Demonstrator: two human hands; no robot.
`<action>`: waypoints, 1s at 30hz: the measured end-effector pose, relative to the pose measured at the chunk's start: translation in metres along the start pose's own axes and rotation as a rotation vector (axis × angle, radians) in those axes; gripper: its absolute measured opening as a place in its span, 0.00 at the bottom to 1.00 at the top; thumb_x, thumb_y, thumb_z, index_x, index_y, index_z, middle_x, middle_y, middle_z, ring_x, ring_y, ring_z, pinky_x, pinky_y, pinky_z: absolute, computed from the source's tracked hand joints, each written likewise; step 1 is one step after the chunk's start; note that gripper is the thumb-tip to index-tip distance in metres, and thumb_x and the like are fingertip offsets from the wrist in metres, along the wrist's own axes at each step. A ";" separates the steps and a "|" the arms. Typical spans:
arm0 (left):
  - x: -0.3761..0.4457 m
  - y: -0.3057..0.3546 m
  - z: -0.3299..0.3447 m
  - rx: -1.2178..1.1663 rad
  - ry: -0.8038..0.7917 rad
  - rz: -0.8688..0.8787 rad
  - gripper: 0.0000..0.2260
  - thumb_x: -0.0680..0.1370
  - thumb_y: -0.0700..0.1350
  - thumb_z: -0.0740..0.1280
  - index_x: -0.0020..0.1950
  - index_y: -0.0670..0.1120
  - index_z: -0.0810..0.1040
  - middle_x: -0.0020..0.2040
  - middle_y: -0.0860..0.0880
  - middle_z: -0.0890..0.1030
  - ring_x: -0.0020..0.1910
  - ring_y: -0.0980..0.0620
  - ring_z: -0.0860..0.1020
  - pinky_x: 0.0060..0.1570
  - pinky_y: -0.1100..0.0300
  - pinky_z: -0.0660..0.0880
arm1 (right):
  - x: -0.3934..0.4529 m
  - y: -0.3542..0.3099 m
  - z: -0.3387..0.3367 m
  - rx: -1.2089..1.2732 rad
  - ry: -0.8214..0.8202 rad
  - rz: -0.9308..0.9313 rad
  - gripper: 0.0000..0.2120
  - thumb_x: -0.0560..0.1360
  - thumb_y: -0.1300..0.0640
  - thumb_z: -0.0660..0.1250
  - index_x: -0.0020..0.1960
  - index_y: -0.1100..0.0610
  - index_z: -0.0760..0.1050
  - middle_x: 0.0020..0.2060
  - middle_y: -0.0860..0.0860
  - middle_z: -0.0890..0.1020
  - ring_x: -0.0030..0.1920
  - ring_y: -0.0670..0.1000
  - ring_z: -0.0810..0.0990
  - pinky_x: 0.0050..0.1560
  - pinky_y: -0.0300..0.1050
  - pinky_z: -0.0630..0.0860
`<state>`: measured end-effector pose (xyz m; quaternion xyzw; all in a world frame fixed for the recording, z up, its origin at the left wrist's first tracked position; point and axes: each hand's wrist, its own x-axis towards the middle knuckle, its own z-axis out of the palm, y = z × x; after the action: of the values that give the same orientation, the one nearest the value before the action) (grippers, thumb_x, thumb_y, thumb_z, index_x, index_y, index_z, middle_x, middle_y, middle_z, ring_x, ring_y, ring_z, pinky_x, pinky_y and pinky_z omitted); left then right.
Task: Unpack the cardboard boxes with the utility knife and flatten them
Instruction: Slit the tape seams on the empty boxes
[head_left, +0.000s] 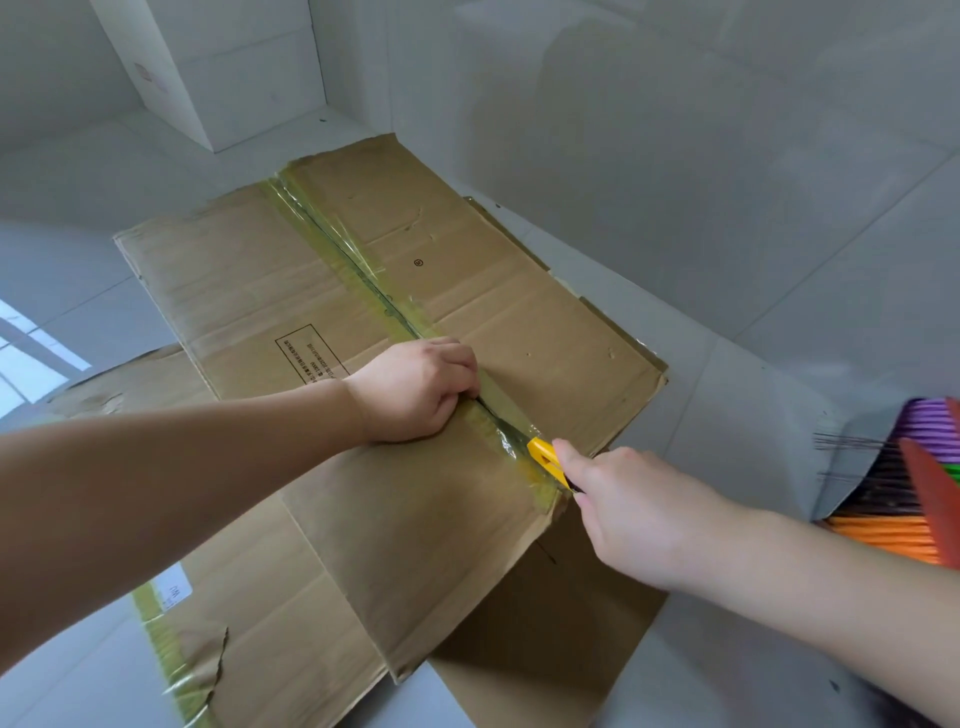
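**Knife at the near end of the taped seam**

Cardboard box (519, 312), brown and lying flat on the pale tiled floor (779, 260), is filling the middle of the view, with a strip of clear yellowish packing tape (358, 270) running along its centre seam from far left to near right. The left hand (415, 389) is resting on the seam partway along, its grip curled with fingertips tucking into the slit where the tape is parted; whether it is pinching a flap edge cannot be told. The right hand (634, 514) is wrapping its grip round a yellow utility knife (545, 457), index finger lying along the top, with the knife's tip sitting in the tape near the box's near edge. A second flattened cardboard sheet (260, 623) is lying underneath, nearer and to the left, its edge torn and carrying a white label (174, 584). A white box (208, 67) is standing against the far wall. At the right edge, bundled coloured items (893, 535), orange and purple, are showing from a grey wrapper.
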<state>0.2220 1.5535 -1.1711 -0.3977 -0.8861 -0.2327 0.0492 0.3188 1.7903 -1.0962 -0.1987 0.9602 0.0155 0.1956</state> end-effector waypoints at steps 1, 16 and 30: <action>0.000 0.002 0.001 -0.016 -0.003 0.002 0.16 0.69 0.39 0.54 0.44 0.44 0.82 0.44 0.49 0.80 0.44 0.52 0.75 0.42 0.62 0.76 | -0.001 0.001 0.000 0.008 0.000 0.002 0.30 0.80 0.60 0.55 0.78 0.51 0.48 0.49 0.53 0.75 0.39 0.51 0.67 0.28 0.37 0.61; -0.001 0.000 0.000 0.000 -0.013 0.001 0.17 0.70 0.40 0.54 0.45 0.44 0.83 0.45 0.49 0.80 0.45 0.52 0.76 0.42 0.56 0.79 | -0.036 0.012 -0.008 -0.029 -0.108 0.041 0.30 0.79 0.60 0.55 0.78 0.50 0.48 0.38 0.49 0.67 0.37 0.51 0.68 0.33 0.44 0.68; 0.002 0.003 -0.001 0.017 -0.012 -0.005 0.17 0.70 0.40 0.53 0.45 0.43 0.82 0.45 0.49 0.79 0.44 0.48 0.77 0.41 0.52 0.79 | -0.072 0.022 -0.014 -0.173 -0.157 0.056 0.27 0.80 0.57 0.54 0.77 0.48 0.50 0.45 0.50 0.70 0.41 0.53 0.70 0.27 0.40 0.62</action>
<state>0.2227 1.5562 -1.1685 -0.3964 -0.8893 -0.2232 0.0468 0.3661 1.8364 -1.0566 -0.1858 0.9423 0.1192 0.2517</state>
